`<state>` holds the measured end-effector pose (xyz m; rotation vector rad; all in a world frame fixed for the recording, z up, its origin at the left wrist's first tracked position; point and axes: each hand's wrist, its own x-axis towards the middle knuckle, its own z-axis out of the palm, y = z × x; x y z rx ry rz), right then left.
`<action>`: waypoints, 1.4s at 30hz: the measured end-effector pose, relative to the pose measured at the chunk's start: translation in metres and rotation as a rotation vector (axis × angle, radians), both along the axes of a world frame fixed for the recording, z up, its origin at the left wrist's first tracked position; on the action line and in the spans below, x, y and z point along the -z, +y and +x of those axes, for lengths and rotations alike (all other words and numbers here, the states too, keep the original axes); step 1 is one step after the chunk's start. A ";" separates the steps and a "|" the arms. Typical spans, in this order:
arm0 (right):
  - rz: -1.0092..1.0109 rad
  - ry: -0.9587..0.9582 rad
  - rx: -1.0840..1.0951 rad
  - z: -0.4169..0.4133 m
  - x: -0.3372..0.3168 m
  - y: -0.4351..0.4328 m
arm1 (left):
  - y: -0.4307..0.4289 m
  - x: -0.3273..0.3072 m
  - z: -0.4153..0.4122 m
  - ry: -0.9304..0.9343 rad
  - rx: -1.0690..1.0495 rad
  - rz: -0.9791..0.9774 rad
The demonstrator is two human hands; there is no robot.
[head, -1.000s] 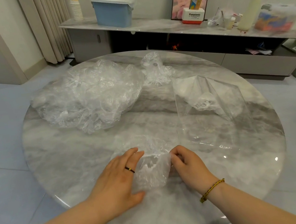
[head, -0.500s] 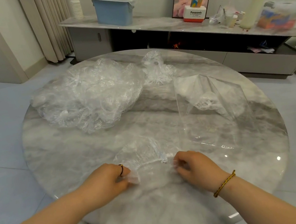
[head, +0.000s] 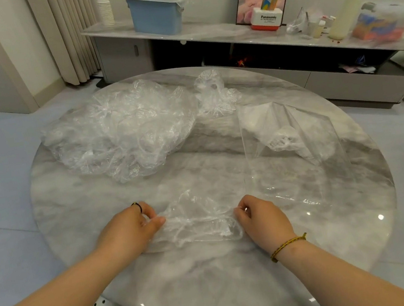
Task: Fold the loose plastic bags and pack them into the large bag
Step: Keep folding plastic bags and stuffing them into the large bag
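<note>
Pinching a thin plastic bag (head: 200, 221) at its two ends, both hands work at the near side of the round marble table (head: 215, 282). The left hand (head: 128, 229), with a dark ring on one finger, has its fingers curled and holds the left end between the thumb and the fingers. The right hand (head: 263, 219), with a braided bracelet at the wrist, is curled too and grips the right end. The bag lies wrinkled on the table, stretched from one hand to the other.

Just beyond the right hand is the large bag (head: 308, 152), clear; its near part lies flat on the table and its far part rises up. A small crumpled bundle (head: 282, 138) shows inside it. On the left part of the table, farther away, lies a big pile of loose bags (head: 124, 133), all crumpled together. One more crumpled bag (head: 213, 93) stands near the far edge, just beside the pile.

Behind the table a low sideboard (head: 203, 32) runs along the wall. On it stand a stack of paper cups (head: 105, 10), a blue box (head: 155, 13) with a lid, a white and red box (head: 266, 18) and a pale roll (head: 343, 16).
</note>
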<state>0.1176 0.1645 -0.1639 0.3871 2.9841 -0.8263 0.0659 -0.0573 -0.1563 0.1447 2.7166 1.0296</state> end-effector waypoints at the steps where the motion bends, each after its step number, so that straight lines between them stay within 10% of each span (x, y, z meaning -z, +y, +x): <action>1: 0.017 0.003 -0.014 0.000 0.001 -0.002 | 0.001 -0.003 0.002 0.045 -0.007 -0.096; 7: 0.059 -0.024 -0.035 -0.001 0.003 -0.009 | 0.016 0.013 0.020 0.720 0.263 -0.250; 12: 0.223 -0.063 -0.055 0.001 -0.003 -0.015 | 0.024 0.023 0.019 0.484 0.537 -0.498; 17: 0.385 0.429 -0.203 0.005 0.008 -0.027 | 0.028 0.023 0.020 0.266 0.555 -0.615; 32: 0.495 -0.038 -0.352 0.012 0.028 -0.029 | 0.026 0.035 0.016 0.210 0.726 -0.536; 42: 0.356 0.538 -0.555 0.010 0.020 -0.028 | 0.020 0.008 -0.003 0.221 0.519 -0.311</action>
